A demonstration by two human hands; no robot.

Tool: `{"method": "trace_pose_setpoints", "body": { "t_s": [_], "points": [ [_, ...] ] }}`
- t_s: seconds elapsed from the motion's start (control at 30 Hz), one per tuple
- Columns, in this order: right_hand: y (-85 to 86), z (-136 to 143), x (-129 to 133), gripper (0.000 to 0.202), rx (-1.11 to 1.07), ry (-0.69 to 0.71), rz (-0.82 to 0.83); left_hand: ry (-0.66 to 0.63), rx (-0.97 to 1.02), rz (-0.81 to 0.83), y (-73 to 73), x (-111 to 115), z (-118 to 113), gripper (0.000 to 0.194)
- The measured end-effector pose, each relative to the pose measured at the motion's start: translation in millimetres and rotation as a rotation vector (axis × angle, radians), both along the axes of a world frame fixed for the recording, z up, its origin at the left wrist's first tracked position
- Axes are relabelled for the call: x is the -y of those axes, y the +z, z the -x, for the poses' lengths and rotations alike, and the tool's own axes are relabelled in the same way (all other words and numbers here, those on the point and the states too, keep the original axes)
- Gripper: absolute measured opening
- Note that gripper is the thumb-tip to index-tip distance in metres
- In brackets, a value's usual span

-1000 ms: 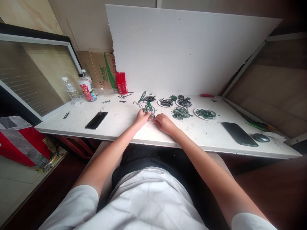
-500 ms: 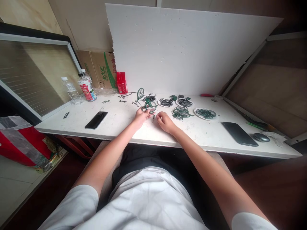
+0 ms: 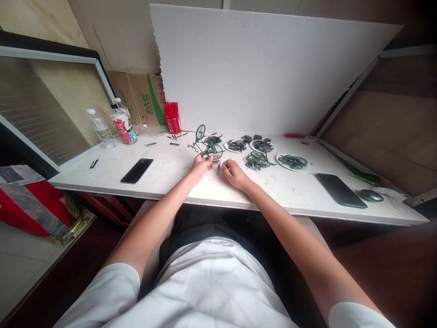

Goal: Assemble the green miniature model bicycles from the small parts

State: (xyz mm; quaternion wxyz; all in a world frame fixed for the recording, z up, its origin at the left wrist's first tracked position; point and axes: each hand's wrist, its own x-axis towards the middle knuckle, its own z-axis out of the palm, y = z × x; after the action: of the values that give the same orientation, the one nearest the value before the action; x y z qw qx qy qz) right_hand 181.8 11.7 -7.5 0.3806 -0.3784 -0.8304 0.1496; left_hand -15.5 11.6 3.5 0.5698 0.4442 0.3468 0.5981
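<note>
A small green model bicycle is held by its near wheel in my left hand; its other wheel points up and away from me. My right hand rests on the white table just to the right, fingers curled in; whether something is between them I cannot make out. Between the two hands a thin dark piece lies on the table. Right of the bicycle is a heap of green bicycle parts. Behind stand white plates of black parts, and a plate of green parts is farther right.
A phone lies at the left, and a dark flat slab with a mouse-like object at the right. Bottles, a red box and a carton stand back left. A white board rises behind.
Almost nothing differs. The model bicycle has shifted very slightly in my left hand, and my right hand stays in the same place.
</note>
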Motion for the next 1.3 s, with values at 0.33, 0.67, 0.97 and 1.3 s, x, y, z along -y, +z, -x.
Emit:
{"method": "trace_pose_setpoints", "body": {
  "t_s": [0.33, 0.67, 0.97, 1.3],
  "points": [
    [2.5, 0, 3, 0.023, 0.004, -0.005, 0.022, 0.001, -0.026, -0.011, -3.3, -2, 1, 0.035],
    [2.7, 0, 4, 0.023, 0.037, -0.010, 0.008, 0.006, -0.044, -0.003, -1.0, 1, 0, 0.034],
    [-0.2, 1, 3, 0.019, 0.048, -0.020, -0.026, 0.012, -0.050, 0.005, -1.4, 0, 0, 0.036],
    [-5.0, 0, -6, 0.022, -0.053, -0.067, 0.047, 0.000, -0.094, -0.012, -0.1, 1, 1, 0.036]
  ]
}}
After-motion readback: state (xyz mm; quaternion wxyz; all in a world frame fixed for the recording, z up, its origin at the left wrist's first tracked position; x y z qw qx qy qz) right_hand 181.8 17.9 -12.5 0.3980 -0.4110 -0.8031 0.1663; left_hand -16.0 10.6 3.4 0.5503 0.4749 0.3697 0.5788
